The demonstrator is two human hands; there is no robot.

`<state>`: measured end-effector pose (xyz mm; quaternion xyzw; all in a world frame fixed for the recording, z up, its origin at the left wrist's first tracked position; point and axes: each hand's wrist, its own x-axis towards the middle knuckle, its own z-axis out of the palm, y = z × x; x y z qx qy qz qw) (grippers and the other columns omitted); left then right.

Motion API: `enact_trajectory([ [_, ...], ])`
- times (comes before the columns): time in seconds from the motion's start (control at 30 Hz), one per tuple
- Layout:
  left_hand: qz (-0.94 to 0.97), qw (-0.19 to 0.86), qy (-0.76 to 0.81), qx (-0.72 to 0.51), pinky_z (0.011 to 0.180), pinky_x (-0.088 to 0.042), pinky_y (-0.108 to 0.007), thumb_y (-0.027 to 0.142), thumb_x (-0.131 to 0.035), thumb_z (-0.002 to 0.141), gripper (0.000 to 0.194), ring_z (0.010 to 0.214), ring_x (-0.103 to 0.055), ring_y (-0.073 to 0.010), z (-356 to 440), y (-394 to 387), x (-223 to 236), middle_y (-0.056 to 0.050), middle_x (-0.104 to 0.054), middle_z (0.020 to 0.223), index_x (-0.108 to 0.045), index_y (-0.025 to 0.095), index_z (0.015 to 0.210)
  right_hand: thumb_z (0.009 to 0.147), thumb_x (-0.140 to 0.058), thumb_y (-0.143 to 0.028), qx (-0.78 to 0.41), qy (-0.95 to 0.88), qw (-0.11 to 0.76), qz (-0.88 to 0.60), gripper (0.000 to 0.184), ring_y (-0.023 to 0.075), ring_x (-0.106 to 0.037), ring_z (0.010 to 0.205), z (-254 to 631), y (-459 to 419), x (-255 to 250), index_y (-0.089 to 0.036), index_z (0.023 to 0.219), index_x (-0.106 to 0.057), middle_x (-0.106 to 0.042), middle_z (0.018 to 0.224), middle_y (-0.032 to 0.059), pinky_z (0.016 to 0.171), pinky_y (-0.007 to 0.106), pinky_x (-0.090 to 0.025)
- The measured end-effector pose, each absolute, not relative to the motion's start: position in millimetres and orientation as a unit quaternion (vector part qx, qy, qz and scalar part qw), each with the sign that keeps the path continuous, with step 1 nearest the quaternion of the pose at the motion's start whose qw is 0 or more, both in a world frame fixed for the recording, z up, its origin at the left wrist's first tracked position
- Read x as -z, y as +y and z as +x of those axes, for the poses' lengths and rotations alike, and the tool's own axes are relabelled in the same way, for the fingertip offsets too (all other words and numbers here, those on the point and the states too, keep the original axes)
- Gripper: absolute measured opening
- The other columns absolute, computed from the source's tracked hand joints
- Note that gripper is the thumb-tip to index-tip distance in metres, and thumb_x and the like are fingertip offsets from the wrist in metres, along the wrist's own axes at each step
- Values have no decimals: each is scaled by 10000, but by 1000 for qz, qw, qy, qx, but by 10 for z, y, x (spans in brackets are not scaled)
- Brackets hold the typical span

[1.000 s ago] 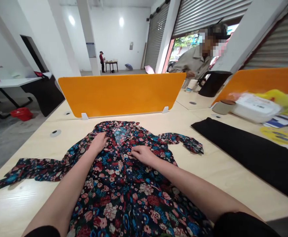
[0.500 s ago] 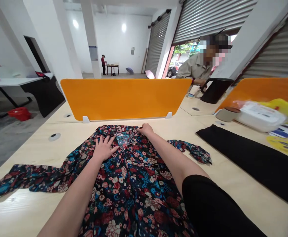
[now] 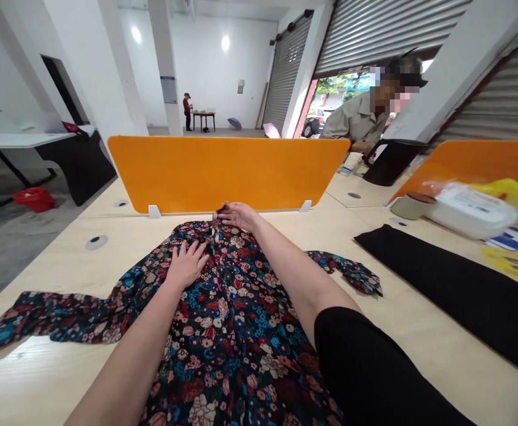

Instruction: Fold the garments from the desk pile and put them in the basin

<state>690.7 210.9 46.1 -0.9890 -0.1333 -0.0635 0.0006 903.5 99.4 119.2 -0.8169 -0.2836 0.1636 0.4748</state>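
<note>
A dark floral shirt (image 3: 241,307) lies spread on the pale wooden table (image 3: 330,367), its sleeves stretched out to both sides. My left hand (image 3: 187,264) rests flat on the upper left of the shirt, fingers spread. At the neckline, my right hand (image 3: 240,216) has its fingers closed on the collar edge (image 3: 217,218), which is lifted a little toward the orange divider. The collar's far side is partly hidden by the right fingers.
An orange divider (image 3: 227,174) stands just beyond the shirt. Folded black cloth (image 3: 445,284) lies to the right, with a white plastic box (image 3: 472,210), a brown-rimmed cup (image 3: 412,206) and a black jug (image 3: 392,163) behind. A co-worker (image 3: 356,121) is at the far right.
My right hand has moved left and away along the neckline, drawing the collar edge toward the middle, so the open neck now looks closed over. My left hand has stayed flat.
</note>
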Motion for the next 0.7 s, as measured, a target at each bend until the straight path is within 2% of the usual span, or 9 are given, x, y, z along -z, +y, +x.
enact_trajectory([
  [0.1,-987,-14,-140,75,1132,-203,-609,424,-254,974,539,1422,-250,-393,6928,2145,-414,-65,-359,1545,-400,238,1458,940,-401,-196,-115,-283,510,-804,229,151,-691,920,8914,981,-1012,-196,1108,-556,-693,1075,65,766,290,-563],
  [0.17,-980,-33,-163,111,1145,-224,-559,407,-249,974,547,1416,-278,-359,6953,2167,-368,-107,-418,1502,-406,175,1443,935,-371,-195,-80,-262,499,-822,290,184,-645,1066,8847,860,-850,-191,1140,-577,-665,1147,78,906,343,-520],
  [0.23,-970,-39,-191,148,1145,-250,-505,404,-259,970,551,1402,-311,-334,6978,2181,-328,-157,-470,1444,-437,117,1405,946,-387,-266,-47,-290,442,-847,335,223,-550,1220,8770,691,-682,-195,1204,-589,-620,1258,90,1047,394,-416],
  [0.3,-967,-25,-202,155,1141,-249,-504,456,-276,962,586,1397,-311,-352,6999,2190,-304,-181,-467,1436,-457,95,1386,948,-440,-396,-32,-374,323,-869,425,256,-402,1359,8692,535,-535,-217,1317,-549,-509,1422,88,1143,448,-275],
  [0.37,-973,-6,-191,128,1136,-224,-544,539,-281,947,642,1406,-279,-388,7025,2207,-299,-166,-426,1478,-439,133,1419,950,-416,-525,-37,-446,194,-873,564,276,-243,1444,8646,437,-431,-246,1440,-433,-346,1549,73,1173,520,-155],
  [0.43,-980,5,-175,93,1131,-207,-567,577,-276,938,660,1417,-253,-400,7069,2240,-308,-142,-389,1513,-399,191,1459,957,-334,-599,-44,-453,131,-881,644,287,-143,1473,8661,402,-377,-258,1502,-330,-232,1597,61,1169,572,-90],
  [0.6,-989,-7,-132,69,1129,-191,-572,580,-295,932,647,1432,-222,-386,7248,2352,-335,-112,-358,1538,-370,242,1478,953,-244,-647,-24,-403,110,-908,699,306,-130,1471,8845,421,-340,-247,1525,-282,-197,1607,57,1163,591,-88],
  [0.7,-987,-7,-132,93,1124,-221,-539,564,-314,932,638,1410,-270,-366,7321,2343,-369,-127,-399,1508,-398,203,1451,956,-233,-645,-15,-401,111,-909,698,308,-134,1468,8912,440,-336,-243,1523,-287,-211,1603,62,1163,589,-94],
])
